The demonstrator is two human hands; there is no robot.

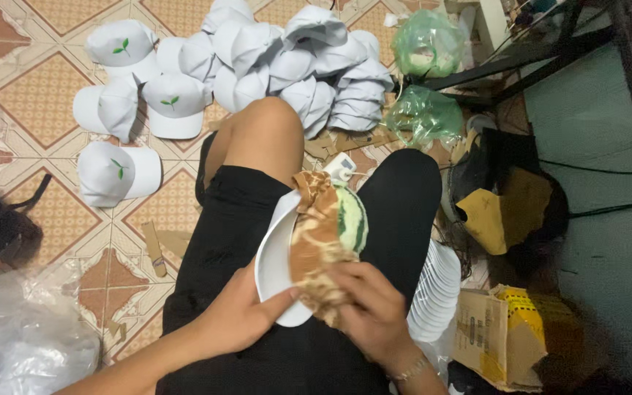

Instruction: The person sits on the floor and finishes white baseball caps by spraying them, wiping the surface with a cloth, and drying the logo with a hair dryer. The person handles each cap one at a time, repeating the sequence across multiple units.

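Left hand (239, 314) grips the white visor piece (276, 256) on the lap; right hand (371, 307) pinches the camouflage cap (320, 241) against it. White caps (257, 66) crowd the floor (45, 95).

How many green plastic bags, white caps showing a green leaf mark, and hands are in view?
Green plastic bags: 2
White caps showing a green leaf mark: 3
Hands, left hand and right hand: 2
Total: 7

Camo cloth cap (320, 249) matt; white brim insert (273, 263) smooth plastic.
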